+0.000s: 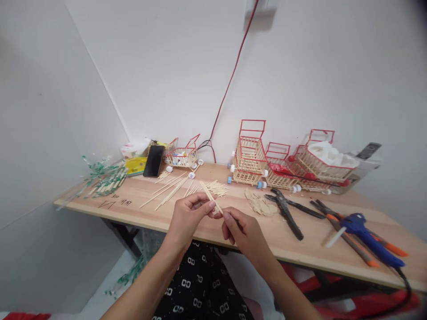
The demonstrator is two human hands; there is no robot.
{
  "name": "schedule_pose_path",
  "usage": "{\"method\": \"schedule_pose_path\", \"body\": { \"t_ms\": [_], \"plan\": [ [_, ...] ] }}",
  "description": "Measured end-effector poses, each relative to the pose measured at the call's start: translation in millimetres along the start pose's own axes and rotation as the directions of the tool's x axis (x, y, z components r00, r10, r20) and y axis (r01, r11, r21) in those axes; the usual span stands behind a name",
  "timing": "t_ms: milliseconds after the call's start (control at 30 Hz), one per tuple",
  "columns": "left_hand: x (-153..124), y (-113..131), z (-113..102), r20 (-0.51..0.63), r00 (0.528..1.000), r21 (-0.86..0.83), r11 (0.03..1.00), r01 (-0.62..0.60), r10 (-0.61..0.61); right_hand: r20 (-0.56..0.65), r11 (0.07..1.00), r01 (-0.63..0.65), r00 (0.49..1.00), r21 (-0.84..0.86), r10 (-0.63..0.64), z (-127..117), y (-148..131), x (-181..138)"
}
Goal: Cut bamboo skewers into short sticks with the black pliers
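Above the table's front edge, my left hand [193,214] pinches a small bundle of pale wooden sticks [207,192] between thumb and fingers. My right hand [240,227] grips the lower right end of the same sticks, thumb on top. The sticks slant up to the left; how many there are is hard to tell. Just behind my hands lies a pile of short wooden sticks [218,188], with longer sticks [171,194] spread to its left.
Miniature stick shopping carts [250,160] with red handles line the wall. To the right lie black pliers [287,215], orange-handled pliers [353,244] and a blue glue gun [370,240]. At left are a phone [154,161], a yellow packet [135,166] and green-wrapped sticks [108,181].
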State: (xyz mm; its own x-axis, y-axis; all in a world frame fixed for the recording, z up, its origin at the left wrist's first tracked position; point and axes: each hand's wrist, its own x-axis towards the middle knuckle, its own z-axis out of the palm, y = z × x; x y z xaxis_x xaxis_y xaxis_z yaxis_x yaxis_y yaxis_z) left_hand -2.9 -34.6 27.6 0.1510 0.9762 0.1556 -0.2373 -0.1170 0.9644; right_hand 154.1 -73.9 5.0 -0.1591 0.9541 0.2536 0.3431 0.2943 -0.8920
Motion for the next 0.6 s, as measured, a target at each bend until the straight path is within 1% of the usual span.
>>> {"method": "schedule_pose_path", "body": {
  "t_ms": [100, 267, 500, 600],
  "plan": [
    [-0.9, 0.3, -0.6, 0.006, 1.0, -0.016, 1.0, 0.021, -0.021, 0.007, 1.0, -0.011, 1.0, -0.001, 0.011, 0.7, -1.4, 1.3],
    [-3.5, 0.6, -2.2, -0.014, 1.0, 0.007, 1.0, 0.021, -0.021, 0.028, 0.999, -0.026, 0.999, 0.022, 0.025, 1.7, -0.2, 1.0],
    [-3.4, -0.1, -0.6, 0.006, 1.0, -0.003, 1.0, 0.016, -0.016, 0.044, 0.999, 0.014, 0.999, 0.03, -0.016, 1.5, -2.0, 2.6],
    [-4.3, 1.2, 0.3, 0.006, 1.0, 0.0, 1.0, 0.012, -0.012, 0.038, 0.999, 0.006, 0.999, 0.041, -0.007, 1.0, -2.8, 4.6]
  ]
}}
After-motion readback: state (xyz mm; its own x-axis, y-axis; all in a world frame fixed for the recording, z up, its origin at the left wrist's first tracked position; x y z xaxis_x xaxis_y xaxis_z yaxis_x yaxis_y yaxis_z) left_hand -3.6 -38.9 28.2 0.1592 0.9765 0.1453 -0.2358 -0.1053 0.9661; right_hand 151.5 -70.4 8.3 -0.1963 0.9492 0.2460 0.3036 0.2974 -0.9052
